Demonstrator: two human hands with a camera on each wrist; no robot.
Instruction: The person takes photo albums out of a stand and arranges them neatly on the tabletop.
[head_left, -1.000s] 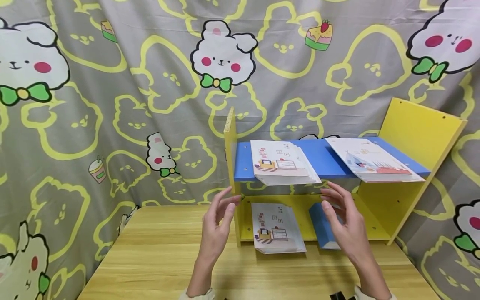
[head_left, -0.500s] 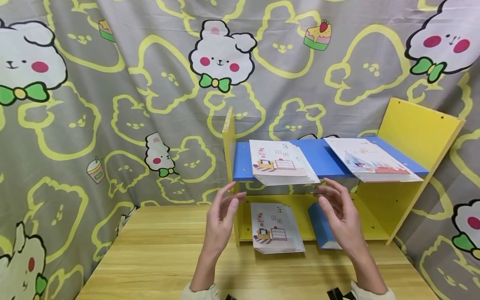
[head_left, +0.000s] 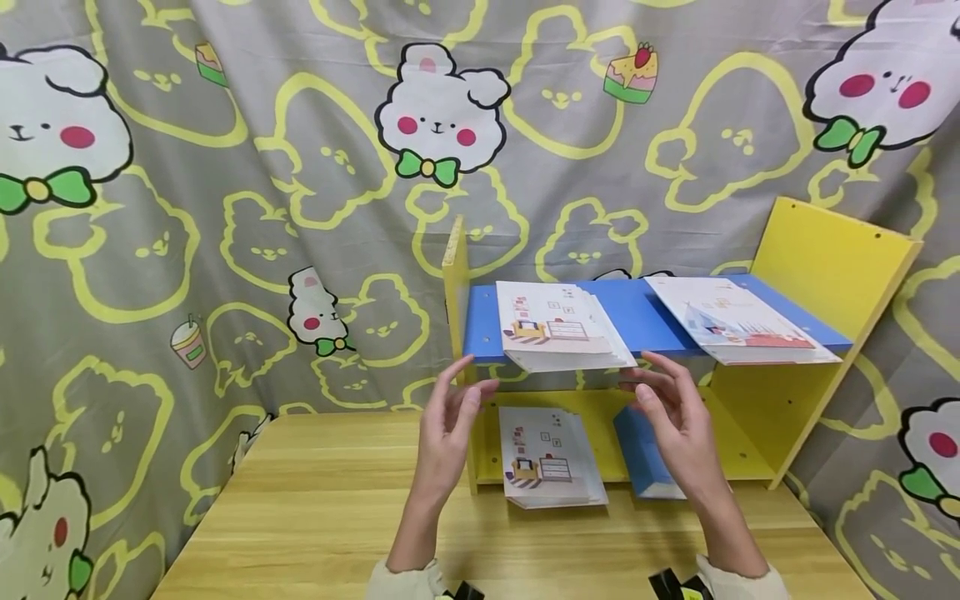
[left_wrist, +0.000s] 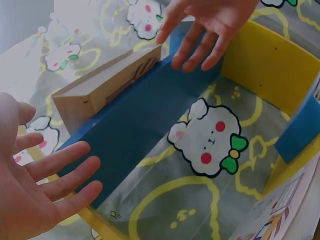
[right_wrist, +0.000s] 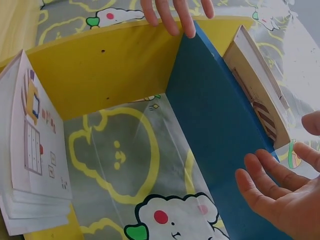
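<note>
My left hand [head_left: 447,433] and right hand [head_left: 678,417] hover in front of the small shelf unit with fingers relaxed and nothing held. Between and just beyond them, a white picture book [head_left: 555,321] lies on the blue upper board [head_left: 647,312], its front edge jutting out. In the left wrist view, the left fingers [left_wrist: 75,172] spread near one end of this book [left_wrist: 117,82]; the right hand reaches in near its other end. A matching white book [head_left: 551,454] lies on the yellow lower board, and a blue block-shaped thing [head_left: 637,450] sits beside it, partly behind my right hand.
Another illustrated book [head_left: 738,321] lies on the upper board at the right, overhanging its front. Yellow side panels [head_left: 836,258] bound the unit. It stands on a wooden table [head_left: 330,500], before a grey patterned curtain [head_left: 337,208].
Both hands have risen slightly and drawn a little closer together, toward the ends of the upper left book. The books and the shelf unit have not moved.
</note>
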